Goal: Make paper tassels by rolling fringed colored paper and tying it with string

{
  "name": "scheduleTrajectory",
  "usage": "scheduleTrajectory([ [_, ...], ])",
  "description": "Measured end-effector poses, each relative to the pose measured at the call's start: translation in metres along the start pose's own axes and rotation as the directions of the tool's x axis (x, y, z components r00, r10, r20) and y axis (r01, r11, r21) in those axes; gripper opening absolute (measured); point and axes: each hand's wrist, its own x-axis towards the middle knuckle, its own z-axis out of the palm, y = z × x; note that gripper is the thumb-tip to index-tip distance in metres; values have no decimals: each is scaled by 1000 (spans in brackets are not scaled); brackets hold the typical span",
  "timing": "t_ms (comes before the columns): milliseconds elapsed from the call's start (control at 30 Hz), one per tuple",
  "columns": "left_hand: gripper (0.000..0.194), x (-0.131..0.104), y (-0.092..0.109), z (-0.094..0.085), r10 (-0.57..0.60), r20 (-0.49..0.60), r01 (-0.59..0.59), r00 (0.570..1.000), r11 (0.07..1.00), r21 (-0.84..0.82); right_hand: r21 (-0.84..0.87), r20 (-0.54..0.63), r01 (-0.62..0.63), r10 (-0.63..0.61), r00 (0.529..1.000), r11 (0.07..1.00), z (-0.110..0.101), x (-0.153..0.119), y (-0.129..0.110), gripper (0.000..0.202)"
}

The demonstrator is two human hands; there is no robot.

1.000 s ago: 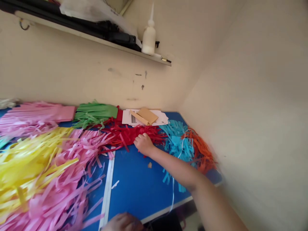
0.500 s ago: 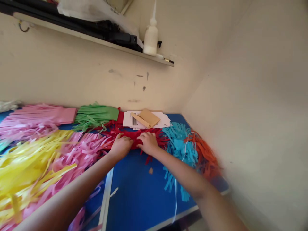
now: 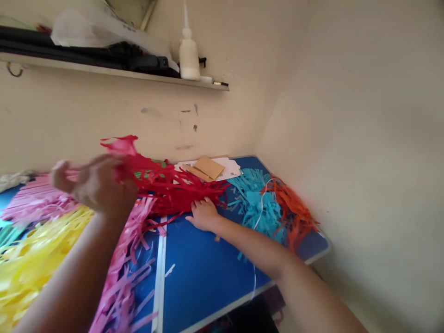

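My left hand [image 3: 100, 185] is raised at the left, smeared by motion, its fingers closed on one end of the red fringed paper [image 3: 152, 178]. That end is lifted off the table and its strips hang toward the middle. Lying on the other part of the red paper is my right hand [image 3: 204, 213], palm down, fingers spread and thumb out to the left. Close behind sit white printed sheets [image 3: 231, 169] with a folded brown paper piece [image 3: 208, 167] on top.
Yellow fringe [image 3: 45, 249], pink fringe [image 3: 125, 268], blue fringe [image 3: 262, 208] and orange fringe [image 3: 293, 208] lie on the blue table [image 3: 201, 277]. A white string [image 3: 260, 212] crosses the blue fringe. Above, a wall shelf [image 3: 138, 73] holds a white nozzle bottle [image 3: 189, 55].
My left hand has moved left and up, lifting one end of the red fringed paper. My right hand stays low on the red paper, its fingers flatter. The view has shifted slightly.
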Motion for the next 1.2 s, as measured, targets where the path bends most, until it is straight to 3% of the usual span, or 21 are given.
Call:
scheduleTrajectory([
  [67,22,-22,6,-24,182,92,-190,979,978,85,70,-21,-9,11,1000,998,-16,-15,-4,39],
  [167,19,-73,17,-52,340,192,-362,921,928,94,208,-37,2,6,999,978,-26,-56,-28,28],
  [233,23,-111,26,-63,426,213,-455,879,884,106,496,-1,29,-33,999,868,-19,-83,-57,28],
  [267,26,-129,31,-67,460,216,-488,861,867,99,720,15,19,-43,999,694,-14,-94,-72,33],
  [300,29,-146,37,-70,485,224,-514,845,853,89,897,17,-8,-17,1000,442,-9,-101,-84,42],
  [367,33,-175,49,-71,514,240,-540,824,840,56,996,41,-29,148,988,-81,-1,-108,-97,55],
  [400,34,-188,54,-71,521,256,-547,814,837,34,975,64,-7,252,966,-221,0,-110,-93,56],
  [467,37,-209,63,-67,551,294,-569,781,822,-26,956,95,42,440,893,-291,-4,-116,-68,56],
  [533,39,-226,68,-60,586,333,-595,739,799,-85,974,84,56,576,813,-221,-15,-131,-27,52],
  [600,39,-237,71,-52,597,388,-599,702,790,-131,992,47,50,718,694,-113,-28,-154,11,45],
  [700,41,-245,76,-44,532,530,-527,661,831,-177,996,-76,-6,860,504,91,-43,-192,26,40],
  [733,42,-245,79,-43,503,569,-493,650,849,-188,976,-159,-49,844,512,213,-43,-201,19,41],
  [767,42,-246,83,-43,477,598,-460,644,866,-196,924,-255,-91,774,580,373,-39,-208,7,43],
  [800,42,-245,86,-43,454,618,-428,642,881,-203,776,-358,-116,584,729,620,-33,-212,-7,46],
  [833,41,-244,89,-43,440,629,-403,641,890,-212,589,-370,-55,330,869,806,-24,-213,-20,49],
  [867,41,-242,90,-44,425,635,-382,645,899,-214,430,-317,21,129,940,903,-13,-212,-30,48],
  [900,41,-240,89,-45,410,638,-367,651,907,-208,321,-250,83,0,968,944,-3,-209,-37,40],
  [967,43,-235,79,-51,378,637,-359,672,918,-166,272,-192,114,-62,979,956,15,-202,-36,23],
  [1033,42,-229,62,-61,335,638,-363,693,927,-93,282,-206,137,-79,975,950,24,-196,-26,19],
  [1100,40,-225,49,-74,264,608,-345,748,938,17,267,-246,195,-129,961,944,25,-195,-16,19],
  [1200,49,-222,55,-90,295,533,-370,793,928,37,196,-292,270,-206,934,943,20,-197,-16,16],
])
